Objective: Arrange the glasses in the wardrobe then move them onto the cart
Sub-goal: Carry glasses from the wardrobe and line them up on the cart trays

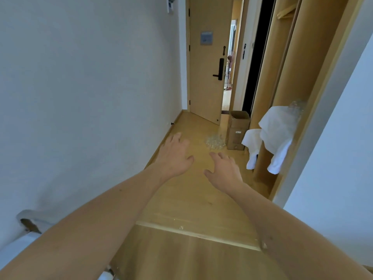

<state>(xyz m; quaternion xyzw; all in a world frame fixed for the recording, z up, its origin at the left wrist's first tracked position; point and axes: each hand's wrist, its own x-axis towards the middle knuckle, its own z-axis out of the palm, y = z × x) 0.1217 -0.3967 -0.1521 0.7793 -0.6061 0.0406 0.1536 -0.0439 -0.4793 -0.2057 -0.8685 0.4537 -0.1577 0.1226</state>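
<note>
Two hands: left hand (175, 156) and right hand (224, 170), fingers spread, holding nothing. One cluster of glasses (215, 141) on the floor (193, 199), far, count unreadable, beside one cardboard box (238, 130). Two white towels (276, 134) on the wardrobe (290, 63), right.

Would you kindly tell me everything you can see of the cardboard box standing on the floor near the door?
The cardboard box is plain brown and taller than wide, standing upright on the wooden floor. Its top flaps are open, and the inside is not visible. A small white label sits on its front face. It stands just beside the open door, with the wardrobe on its other side. A cluster of clear glasses lies on the floor close by its base. Neither hand touches it.
</note>
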